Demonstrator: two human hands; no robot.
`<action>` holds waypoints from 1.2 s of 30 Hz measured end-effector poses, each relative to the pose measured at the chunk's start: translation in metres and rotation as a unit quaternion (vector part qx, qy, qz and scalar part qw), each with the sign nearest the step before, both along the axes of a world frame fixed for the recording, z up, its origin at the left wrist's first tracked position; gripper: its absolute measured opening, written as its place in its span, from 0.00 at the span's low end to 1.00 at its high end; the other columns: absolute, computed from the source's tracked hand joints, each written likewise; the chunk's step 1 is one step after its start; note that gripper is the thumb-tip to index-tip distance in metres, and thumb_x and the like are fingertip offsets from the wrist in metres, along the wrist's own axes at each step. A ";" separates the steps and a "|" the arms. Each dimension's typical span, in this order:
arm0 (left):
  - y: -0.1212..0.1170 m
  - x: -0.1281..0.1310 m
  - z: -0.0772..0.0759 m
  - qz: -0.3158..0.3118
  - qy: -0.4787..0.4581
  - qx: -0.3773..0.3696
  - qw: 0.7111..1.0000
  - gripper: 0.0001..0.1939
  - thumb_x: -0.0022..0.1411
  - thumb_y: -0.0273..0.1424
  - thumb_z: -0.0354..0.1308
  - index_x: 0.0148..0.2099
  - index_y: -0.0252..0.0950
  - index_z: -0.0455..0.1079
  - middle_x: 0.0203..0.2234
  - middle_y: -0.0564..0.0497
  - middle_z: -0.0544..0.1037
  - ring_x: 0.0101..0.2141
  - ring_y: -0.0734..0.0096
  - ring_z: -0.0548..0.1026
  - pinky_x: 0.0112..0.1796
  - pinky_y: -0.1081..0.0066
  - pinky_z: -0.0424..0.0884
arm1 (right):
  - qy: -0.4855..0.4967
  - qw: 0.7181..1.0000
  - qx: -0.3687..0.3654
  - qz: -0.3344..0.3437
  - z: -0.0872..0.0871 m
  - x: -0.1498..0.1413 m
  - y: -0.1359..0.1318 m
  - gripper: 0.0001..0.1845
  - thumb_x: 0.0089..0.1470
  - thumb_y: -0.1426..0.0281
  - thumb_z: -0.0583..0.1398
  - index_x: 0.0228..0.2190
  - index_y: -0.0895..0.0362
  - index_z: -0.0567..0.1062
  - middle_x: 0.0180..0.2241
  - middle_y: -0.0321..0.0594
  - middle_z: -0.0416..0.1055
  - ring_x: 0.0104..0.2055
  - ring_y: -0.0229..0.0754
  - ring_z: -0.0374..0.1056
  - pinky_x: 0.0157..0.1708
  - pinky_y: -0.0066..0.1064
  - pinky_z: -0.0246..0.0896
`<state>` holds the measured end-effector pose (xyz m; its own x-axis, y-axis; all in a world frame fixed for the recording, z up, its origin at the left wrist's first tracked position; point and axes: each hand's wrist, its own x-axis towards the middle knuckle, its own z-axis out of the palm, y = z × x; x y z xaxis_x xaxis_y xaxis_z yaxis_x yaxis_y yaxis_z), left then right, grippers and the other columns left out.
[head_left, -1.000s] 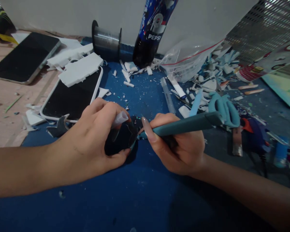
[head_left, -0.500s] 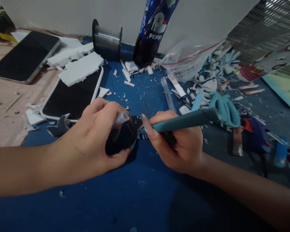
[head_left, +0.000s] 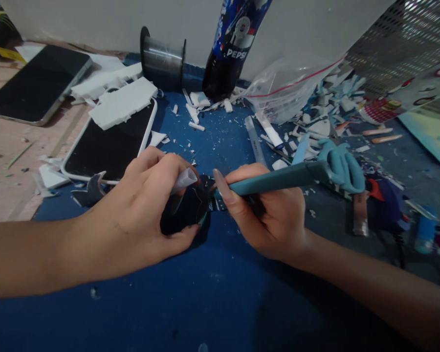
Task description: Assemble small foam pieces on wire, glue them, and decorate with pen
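Note:
My left hand [head_left: 143,215] curves round a dark, thin piece [head_left: 178,217], fingers on its far side and thumb on its near edge. A translucent tube [head_left: 185,180], like a pen cap, is tucked between the fingers of that hand. In a pen-like grip, my right hand [head_left: 269,217] holds a slim tool with a flat teal handle [head_left: 275,182]. The tool's tip meets the right edge of the dark piece, though the exact contact is hard to see. A small black strip with white print [head_left: 216,203] lies under the tip.
Two phones [head_left: 40,83] lie at the left, one under a white foam piece [head_left: 124,102]. A spool [head_left: 163,61], a Pepsi bottle [head_left: 229,54] and a zip bag [head_left: 282,93] stand behind. Scraps, a clear pen tube [head_left: 254,139], and a teal clip-like object [head_left: 342,166] lie right.
My right hand and the teal-handled tool have shifted slightly left, toward the dark piece. My left hand stays nearly still.

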<state>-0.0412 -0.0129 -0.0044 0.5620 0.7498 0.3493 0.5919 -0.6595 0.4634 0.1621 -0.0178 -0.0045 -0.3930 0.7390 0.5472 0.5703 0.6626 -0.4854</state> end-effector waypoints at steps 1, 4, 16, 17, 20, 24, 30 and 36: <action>0.000 0.000 -0.001 -0.002 -0.005 0.008 1.000 0.14 0.54 0.31 0.59 0.38 0.37 0.55 0.38 0.50 0.71 0.38 0.67 0.67 0.34 0.68 0.68 | -0.001 1.000 0.000 -0.002 0.000 0.000 0.000 0.04 0.53 0.77 0.60 0.32 0.58 0.71 0.24 0.32 0.70 0.21 0.30 0.62 0.21 0.23 0.58; 0.001 -0.001 -0.003 -0.004 -0.010 0.016 1.000 0.15 0.53 0.32 0.59 0.38 0.37 0.56 0.38 0.49 0.71 0.36 0.68 0.66 0.32 0.69 0.68 | -0.001 1.000 -0.004 -0.003 0.000 0.000 0.000 0.04 0.54 0.77 0.60 0.32 0.58 0.71 0.24 0.33 0.70 0.20 0.31 0.62 0.21 0.24 0.58; 0.000 0.000 -0.001 0.002 0.003 0.009 1.000 0.13 0.53 0.30 0.59 0.37 0.35 0.57 0.38 0.49 0.70 0.36 0.70 0.66 0.34 0.70 0.68 | 0.002 1.000 -0.006 0.011 0.000 -0.001 0.001 0.05 0.54 0.78 0.60 0.32 0.57 0.70 0.27 0.34 0.72 0.21 0.31 0.63 0.22 0.25 0.60; -0.001 0.000 -0.001 0.003 0.004 0.011 1.000 0.13 0.53 0.30 0.59 0.37 0.35 0.58 0.38 0.49 0.70 0.37 0.70 0.66 0.34 0.70 0.68 | 0.002 1.000 -0.008 0.013 -0.001 0.000 0.001 0.05 0.54 0.78 0.60 0.32 0.57 0.70 0.27 0.34 0.72 0.21 0.31 0.63 0.22 0.25 0.60; -0.001 -0.001 -0.001 0.004 0.004 0.012 1.000 0.13 0.54 0.31 0.59 0.38 0.35 0.58 0.37 0.50 0.69 0.38 0.69 0.67 0.34 0.70 0.68 | 0.005 1.000 -0.016 0.017 -0.001 0.000 0.000 0.05 0.54 0.78 0.59 0.32 0.57 0.70 0.28 0.34 0.73 0.21 0.31 0.62 0.21 0.25 0.60; -0.001 -0.001 -0.001 -0.004 0.000 0.010 1.000 0.13 0.54 0.31 0.59 0.37 0.35 0.57 0.38 0.50 0.70 0.36 0.71 0.66 0.35 0.71 0.68 | 0.006 0.999 -0.018 0.030 0.000 0.001 0.000 0.05 0.55 0.78 0.59 0.33 0.56 0.69 0.29 0.35 0.73 0.21 0.31 0.62 0.20 0.26 0.59; 0.000 -0.001 0.000 0.002 0.005 0.009 1.000 0.13 0.53 0.30 0.59 0.37 0.35 0.58 0.36 0.51 0.68 0.35 0.71 0.65 0.34 0.70 0.68 | 0.020 0.998 -0.032 0.054 0.000 0.001 0.000 0.05 0.54 0.79 0.58 0.33 0.57 0.69 0.29 0.36 0.73 0.20 0.29 0.60 0.20 0.24 0.58; -0.001 -0.001 -0.001 0.001 0.001 0.011 1.000 0.12 0.54 0.31 0.59 0.38 0.35 0.60 0.35 0.51 0.67 0.34 0.71 0.65 0.33 0.69 0.68 | 0.048 0.995 -0.050 0.073 -0.002 0.001 0.001 0.07 0.53 0.80 0.58 0.31 0.57 0.68 0.23 0.32 0.66 0.19 0.30 0.58 0.19 0.26 0.56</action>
<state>-0.0419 -0.0134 -0.0058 0.5618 0.7427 0.3643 0.5933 -0.6686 0.4482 0.1632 -0.0167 -0.0067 -0.4500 0.7306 0.5135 0.4190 0.6805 -0.6011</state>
